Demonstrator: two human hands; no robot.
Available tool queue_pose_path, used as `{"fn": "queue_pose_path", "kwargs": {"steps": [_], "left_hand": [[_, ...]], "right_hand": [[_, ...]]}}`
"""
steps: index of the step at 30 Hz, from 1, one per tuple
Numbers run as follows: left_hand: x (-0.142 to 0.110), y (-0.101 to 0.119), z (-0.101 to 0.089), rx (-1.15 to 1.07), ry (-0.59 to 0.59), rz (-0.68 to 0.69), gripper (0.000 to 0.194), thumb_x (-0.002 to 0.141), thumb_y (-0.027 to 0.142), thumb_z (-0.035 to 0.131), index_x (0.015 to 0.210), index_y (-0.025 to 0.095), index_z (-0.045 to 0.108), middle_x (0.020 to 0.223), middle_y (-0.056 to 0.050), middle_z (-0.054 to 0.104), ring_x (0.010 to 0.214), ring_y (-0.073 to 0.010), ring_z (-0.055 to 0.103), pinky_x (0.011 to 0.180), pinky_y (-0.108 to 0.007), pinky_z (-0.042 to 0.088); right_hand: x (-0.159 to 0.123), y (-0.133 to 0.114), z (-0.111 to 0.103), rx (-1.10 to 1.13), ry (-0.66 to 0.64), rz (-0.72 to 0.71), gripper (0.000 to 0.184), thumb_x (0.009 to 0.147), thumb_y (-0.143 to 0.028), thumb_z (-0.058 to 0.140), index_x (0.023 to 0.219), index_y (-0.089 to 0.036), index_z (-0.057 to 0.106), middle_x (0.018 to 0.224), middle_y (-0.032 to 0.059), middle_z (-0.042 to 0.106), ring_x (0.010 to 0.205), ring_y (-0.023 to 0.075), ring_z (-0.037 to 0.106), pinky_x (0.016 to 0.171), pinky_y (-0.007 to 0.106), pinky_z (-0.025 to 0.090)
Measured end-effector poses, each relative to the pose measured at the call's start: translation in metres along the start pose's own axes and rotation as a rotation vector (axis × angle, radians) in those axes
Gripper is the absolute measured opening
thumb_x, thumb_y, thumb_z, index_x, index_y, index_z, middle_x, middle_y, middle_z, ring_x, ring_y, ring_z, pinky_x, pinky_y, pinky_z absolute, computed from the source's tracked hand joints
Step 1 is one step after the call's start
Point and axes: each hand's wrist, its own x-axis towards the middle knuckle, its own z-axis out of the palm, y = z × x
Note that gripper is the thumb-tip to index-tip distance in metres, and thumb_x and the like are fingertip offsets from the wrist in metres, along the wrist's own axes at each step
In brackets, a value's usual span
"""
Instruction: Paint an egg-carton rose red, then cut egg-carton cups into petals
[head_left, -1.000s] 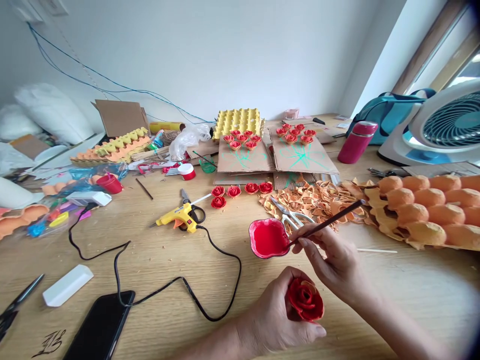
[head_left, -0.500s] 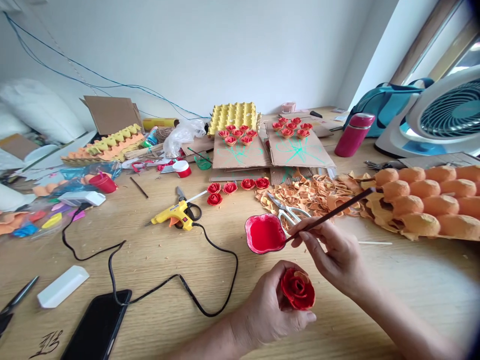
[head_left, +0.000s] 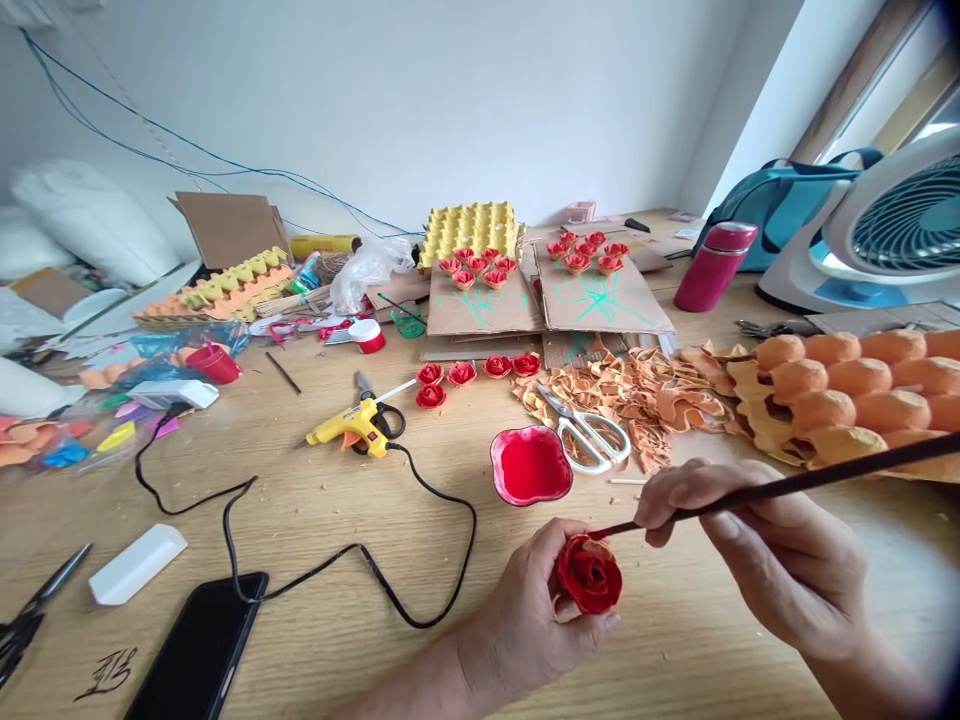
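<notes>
My left hand point(head_left: 525, 620) is closed around a red-painted paper rose point(head_left: 589, 574), held just above the wooden table near its front edge. My right hand point(head_left: 772, 550) pinches a thin dark paintbrush point(head_left: 795, 483), and the brush tip touches the rose's top rim. A small cup of red paint point(head_left: 531, 466) stands on the table just behind the rose. White-handled scissors point(head_left: 592, 432) lie to the right of the cup.
A yellow glue gun point(head_left: 352, 428) with a black cord point(head_left: 315, 580) lies left of the cup, near a black phone point(head_left: 199, 650). Finished red roses point(head_left: 480, 370) and cardboard sheets point(head_left: 600, 300) sit behind. Orange egg trays point(head_left: 840, 385), paper scraps point(head_left: 637, 390), a fan point(head_left: 892, 230) and a pink bottle point(head_left: 712, 265) fill the right.
My right hand has lifted the brush out of the red paint cup and swung it right and toward me, bringing the tip onto the rose. The left hand kept holding the rose.
</notes>
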Motion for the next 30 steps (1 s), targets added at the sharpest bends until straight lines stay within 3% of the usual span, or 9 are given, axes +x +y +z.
{"fn": "queue_pose_path", "kwargs": {"steps": [7,14,18,27,30], "left_hand": [[-0.0012,0.0007,0.0005,0.171,0.036,0.069,0.045,0.069,0.01,0.068,0.111,0.017,0.055,0.103,-0.006,0.058,0.088,-0.0164,0.056,0.069,-0.023,0.05],[-0.0027,0.0045,0.0025,0.182,0.042,0.072,0.041,0.069,0.007,0.065,0.109,0.016,0.056,0.108,-0.009,0.059,0.091,-0.0173,0.057,0.074,-0.026,0.052],[-0.0028,0.0023,0.0019,0.233,0.044,0.079,0.042,0.07,0.005,0.064,0.11,0.016,0.056,0.111,-0.009,0.06,0.096,-0.0187,0.057,0.076,-0.025,0.051],[-0.0016,0.0006,-0.0007,0.294,0.074,0.085,0.042,0.07,0.007,0.067,0.109,0.017,0.056,0.107,-0.007,0.061,0.096,-0.0196,0.057,0.086,-0.031,0.048],[-0.0017,-0.0003,-0.0002,0.256,0.071,0.082,0.041,0.07,0.006,0.065,0.109,0.017,0.056,0.107,-0.007,0.061,0.095,-0.019,0.057,0.085,-0.03,0.048]], "right_hand": [[-0.0009,-0.0013,-0.0036,-0.068,-0.141,0.011,0.024,0.1,-0.019,0.043,0.112,-0.023,0.063,0.089,0.0081,0.07,0.078,0.0208,0.069,0.073,0.036,0.059],[-0.0049,0.0023,-0.0026,-0.084,-0.287,-0.011,0.029,0.097,-0.009,0.04,0.118,-0.021,0.056,0.096,0.0088,0.064,0.092,0.022,0.067,0.078,0.037,0.057],[-0.0052,0.0034,0.0006,-0.104,-0.352,0.008,0.034,0.094,-0.005,0.042,0.121,-0.022,0.054,0.098,0.0086,0.064,0.091,0.0203,0.065,0.078,0.036,0.056],[-0.0022,-0.0041,-0.0025,-0.181,-0.25,-0.045,0.027,0.094,-0.011,0.045,0.115,-0.022,0.058,0.092,0.0089,0.07,0.092,0.0252,0.069,0.079,0.038,0.058],[-0.0024,-0.0033,-0.0011,-0.174,-0.309,-0.036,0.029,0.093,-0.009,0.044,0.116,-0.023,0.056,0.093,0.0093,0.07,0.088,0.024,0.069,0.078,0.038,0.057]]}}
